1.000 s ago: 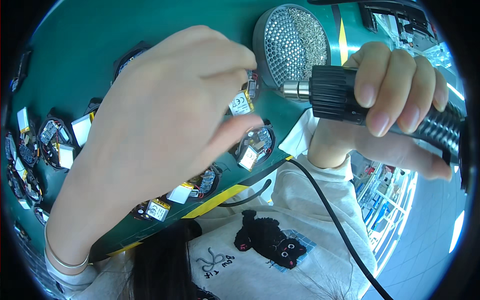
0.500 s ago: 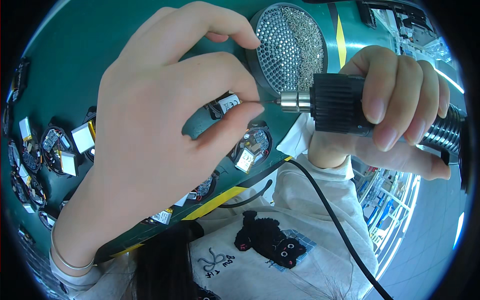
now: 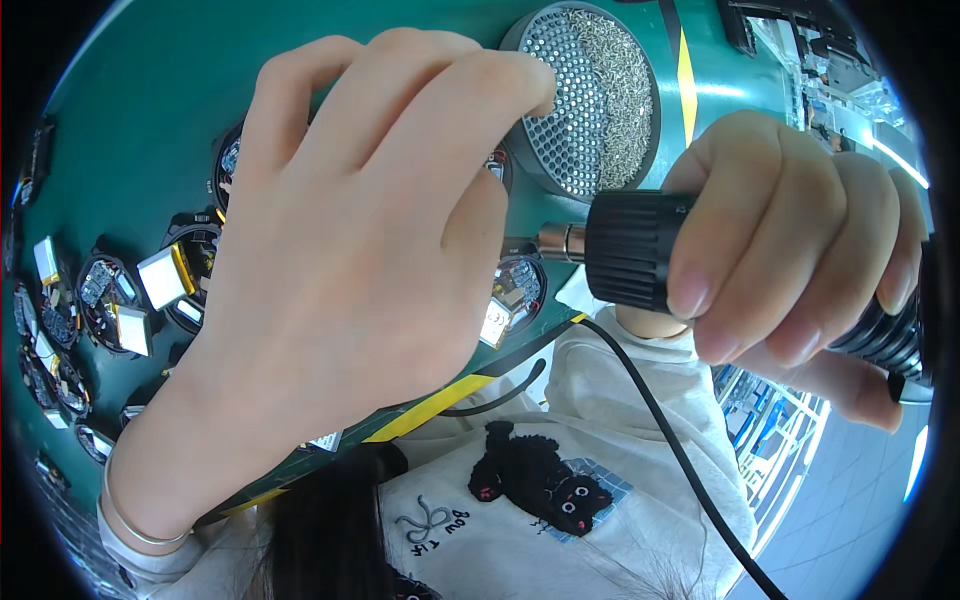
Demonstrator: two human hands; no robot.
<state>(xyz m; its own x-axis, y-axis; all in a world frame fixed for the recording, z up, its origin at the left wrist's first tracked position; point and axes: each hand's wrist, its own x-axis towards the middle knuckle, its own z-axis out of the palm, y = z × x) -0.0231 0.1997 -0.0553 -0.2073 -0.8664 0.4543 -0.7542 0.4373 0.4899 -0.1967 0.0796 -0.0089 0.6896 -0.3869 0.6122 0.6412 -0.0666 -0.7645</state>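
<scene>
My left hand point(image 3: 340, 260) fills the middle of the view, palm away from me, its fingertips together at the rim of a round perforated tray of small screws point(image 3: 600, 110). What the fingers pinch is hidden. My right hand point(image 3: 790, 260) grips a black electric screwdriver point(image 3: 635, 250) whose metal tip points left, just behind my left thumb. Under the tip lies a small round open device with a circuit board point(image 3: 515, 295), partly covered by my left hand.
A green mat point(image 3: 130, 120) carries several more round devices with small silver batteries point(image 3: 100, 290) at the left. A yellow stripe point(image 3: 430, 408) marks the mat's edge. The screwdriver's black cable point(image 3: 680, 450) runs down across my light sweatshirt.
My left hand has risen from the round devices to the screw tray, coming closer to the camera. The screwdriver has shifted slightly right and lower.
</scene>
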